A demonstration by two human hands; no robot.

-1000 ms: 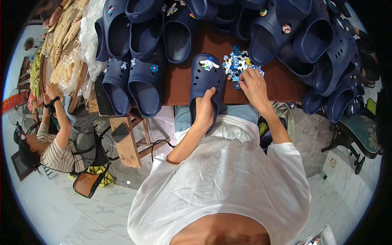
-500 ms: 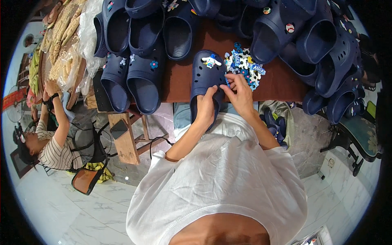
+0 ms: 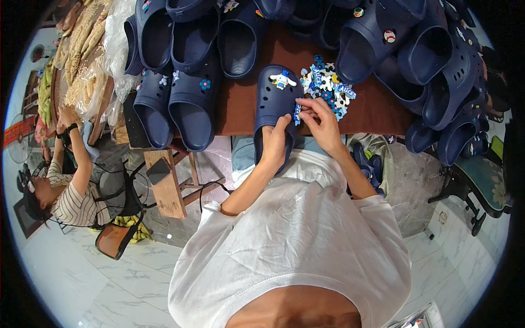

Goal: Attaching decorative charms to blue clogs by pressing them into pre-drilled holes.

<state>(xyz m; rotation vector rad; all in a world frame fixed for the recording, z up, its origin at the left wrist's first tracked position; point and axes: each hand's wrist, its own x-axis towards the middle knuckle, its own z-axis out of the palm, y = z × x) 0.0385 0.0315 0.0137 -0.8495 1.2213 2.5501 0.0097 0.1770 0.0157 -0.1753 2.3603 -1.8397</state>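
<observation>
A navy clog (image 3: 268,103) lies toe-away at the table's near edge, a white cartoon charm (image 3: 282,80) fixed near its toe. My left hand (image 3: 274,143) grips the clog by its opening, fingers inside and thumb on top of the upper. At the clog's right side, my right hand (image 3: 320,123) pinches a small blue-and-white lettered shoe charm (image 3: 297,115) between thumb and fingertips. The charm is close against the holes on that side; whether it touches them I cannot tell. Just beyond my right hand is a pile of blue, white and black charms (image 3: 327,82).
Several navy clogs (image 3: 195,117) crowd the left of the brown-covered table (image 3: 240,112), more clogs (image 3: 424,54) the right. A wooden stool with a phone (image 3: 159,170) stands left below. Farther left, another person (image 3: 71,180) works at a heap of corn kernels. A chair (image 3: 484,183) stands at right.
My right hand has turned slightly, and the lettered charm now shows upright in its fingers beside the clog. The left hand keeps its hold on the clog.
</observation>
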